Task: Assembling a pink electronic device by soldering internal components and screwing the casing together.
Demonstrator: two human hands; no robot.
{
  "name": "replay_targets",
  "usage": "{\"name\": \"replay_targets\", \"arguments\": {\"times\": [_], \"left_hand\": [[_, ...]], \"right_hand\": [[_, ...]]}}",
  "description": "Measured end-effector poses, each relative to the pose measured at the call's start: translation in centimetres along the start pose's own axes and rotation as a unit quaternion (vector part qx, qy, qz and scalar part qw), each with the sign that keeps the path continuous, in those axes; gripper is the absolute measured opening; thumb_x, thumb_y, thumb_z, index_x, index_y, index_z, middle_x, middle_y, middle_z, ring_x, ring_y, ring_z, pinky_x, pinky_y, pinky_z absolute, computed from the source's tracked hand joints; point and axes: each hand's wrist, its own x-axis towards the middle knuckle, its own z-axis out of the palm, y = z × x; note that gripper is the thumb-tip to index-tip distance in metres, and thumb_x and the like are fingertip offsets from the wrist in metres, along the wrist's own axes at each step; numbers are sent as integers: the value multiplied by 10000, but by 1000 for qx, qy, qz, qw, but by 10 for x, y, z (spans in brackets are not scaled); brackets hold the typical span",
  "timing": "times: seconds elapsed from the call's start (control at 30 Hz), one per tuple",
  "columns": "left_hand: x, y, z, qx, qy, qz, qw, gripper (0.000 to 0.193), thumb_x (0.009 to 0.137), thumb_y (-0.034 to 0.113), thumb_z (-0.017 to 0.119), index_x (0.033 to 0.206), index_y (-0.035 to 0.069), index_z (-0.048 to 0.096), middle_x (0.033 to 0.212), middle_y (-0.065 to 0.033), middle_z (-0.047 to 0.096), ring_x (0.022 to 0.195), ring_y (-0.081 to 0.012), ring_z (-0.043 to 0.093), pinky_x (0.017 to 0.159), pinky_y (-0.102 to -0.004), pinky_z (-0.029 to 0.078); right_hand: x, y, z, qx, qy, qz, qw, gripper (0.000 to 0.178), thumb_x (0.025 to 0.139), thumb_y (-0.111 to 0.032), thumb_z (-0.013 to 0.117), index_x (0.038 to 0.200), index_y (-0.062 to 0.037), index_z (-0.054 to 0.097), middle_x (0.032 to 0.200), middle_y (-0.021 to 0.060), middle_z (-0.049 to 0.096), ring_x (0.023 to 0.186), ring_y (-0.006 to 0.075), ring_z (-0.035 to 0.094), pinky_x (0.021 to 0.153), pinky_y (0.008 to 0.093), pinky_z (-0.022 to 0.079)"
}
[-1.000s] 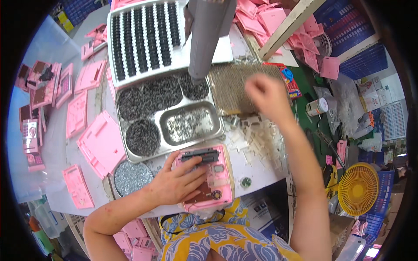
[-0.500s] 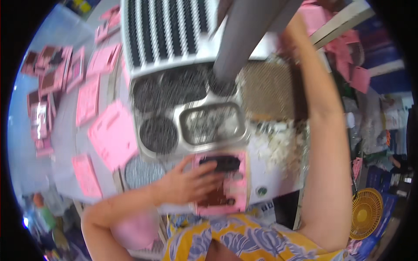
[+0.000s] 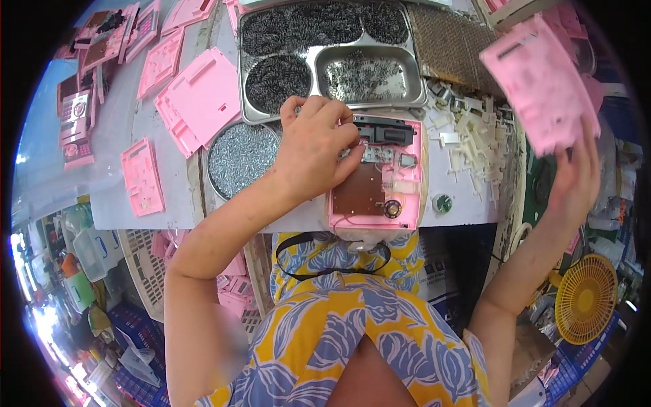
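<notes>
Your left hand (image 3: 315, 146) rests fingers spread on the open pink casing (image 3: 376, 173) at the bench (image 3: 468, 197) front edge, below the steel tray (image 3: 325, 57). Your right hand (image 3: 573, 180) is raised, grip pinching a blurred pink cover (image 3: 539, 81).

The person wears a sleeveless garment (image 3: 352, 339) of bright yellow cloth printed with large blue-grey leaf shapes outlined in white, filling the lower middle of the frame, with a deep V opening at the front near the bottom edge. Both forearms are bare, with no sleeves, and the left hand (image 3: 315, 152) near the centre and the right hand (image 3: 576, 180) at the right edge show no gloves, rings or watch. A thin black cord (image 3: 332, 261) loops across the cloth just below the table edge.
</notes>
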Motion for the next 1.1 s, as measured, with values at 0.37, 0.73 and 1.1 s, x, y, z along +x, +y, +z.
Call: {"name": "replay_targets", "arguments": {"times": [0.37, 0.73, 1.1], "left_hand": [[0, 57, -27, -385, -34, -156, 909, 330, 927, 313, 717, 1147, 73, 658, 1080, -84, 649, 961, -202, 612, 820, -393, 474], [42, 57, -50, -656, -96, -302, 685, 427, 986, 252, 624, 1246, -83, 575, 1028, -146, 715, 790, -206, 725, 642, -316, 611], [-49, 45, -11, -284, -82, -209, 932, 902, 839, 178, 795, 1537, -83, 287, 838, -126, 690, 655, -228, 656, 596, -316, 517]], "right_hand": [[-137, -30, 38, -173, 41, -124, 976, 544, 929, 38, 582, 1453, 112, 458, 1477, 213, 504, 1305, 270, 517, 1023, 367, 467], [-103, -10, 85, 155, -205, 108, 960, 575, 954, -70, 647, 1481, -8, 428, 1052, 153, 691, 843, 133, 643, 684, 271, 534], [-180, 19, 62, -203, -351, 145, 903, 692, 938, -118, 697, 1560, -72, 398, 620, 29, 500, 553, 97, 486, 580, 252, 420]]}}
